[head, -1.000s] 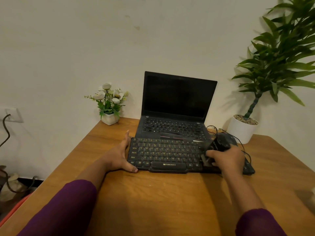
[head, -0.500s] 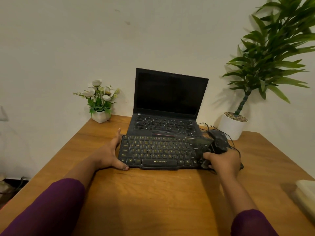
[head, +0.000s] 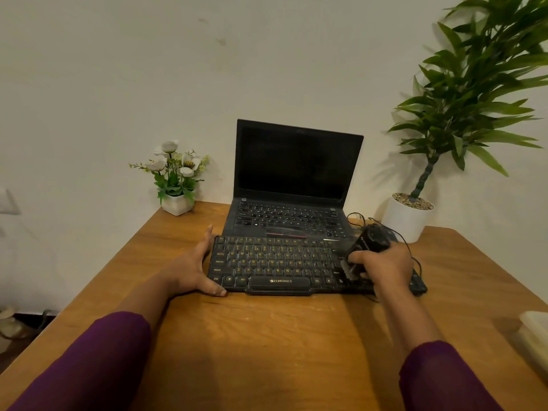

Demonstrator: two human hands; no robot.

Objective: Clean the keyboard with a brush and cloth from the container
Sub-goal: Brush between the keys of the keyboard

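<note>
A black keyboard (head: 275,264) with yellow letters lies across the wooden table (head: 267,345), in front of an open laptop (head: 293,185). My left hand (head: 192,268) lies flat against the keyboard's left edge, fingers straight, thumb along the front corner. My right hand (head: 382,269) grips a black brush (head: 367,243) over the keyboard's right end; its bristles touch the keys near my fingers. Part of the brush is hidden inside my fist. A pale container (head: 533,330) sits at the table's right edge, cut off by the frame.
A small white pot of flowers (head: 175,179) stands at the back left. A tall potted plant (head: 415,215) stands at the back right by the wall. A black cable (head: 412,253) loops behind my right hand. Bare wood lies in front of the keyboard.
The view has swung left a little. The brush bristles have shifted slightly along the right-hand keys. My left hand has kept its hold on the keyboard's left edge.
</note>
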